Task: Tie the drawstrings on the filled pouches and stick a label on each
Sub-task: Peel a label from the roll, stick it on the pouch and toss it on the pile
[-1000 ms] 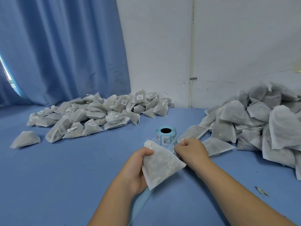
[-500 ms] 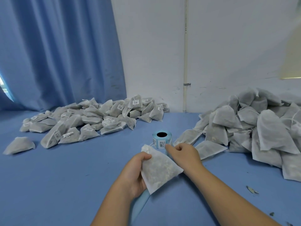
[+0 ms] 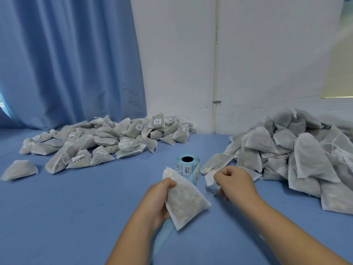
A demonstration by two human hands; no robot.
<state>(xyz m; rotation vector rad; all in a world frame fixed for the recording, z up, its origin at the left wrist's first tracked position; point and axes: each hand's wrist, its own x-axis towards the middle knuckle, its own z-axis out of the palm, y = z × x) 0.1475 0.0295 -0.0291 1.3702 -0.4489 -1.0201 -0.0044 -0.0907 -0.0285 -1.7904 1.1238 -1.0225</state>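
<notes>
While the left hand (image 3: 157, 199) grasps a filled pouch (image 3: 184, 200) along its left edge, thumb over the top corner, the pouch is held tilted just above the blue table (image 3: 76, 217), directly in front of the roll of labels (image 3: 188, 165). The right hand (image 3: 236, 181) is clenched, its fingertips pinching a white slip (image 3: 209, 178) just right of the roll; blur prevents confirming whether this is a label. A thin string loop (image 3: 210, 192) hangs below the slip. Labelled pouches (image 3: 114, 138) are heaped at far left before a blue curtain (image 3: 66, 64). An unlabelled heap (image 3: 298, 150) lies at right against the white wall (image 3: 267, 54).
</notes>
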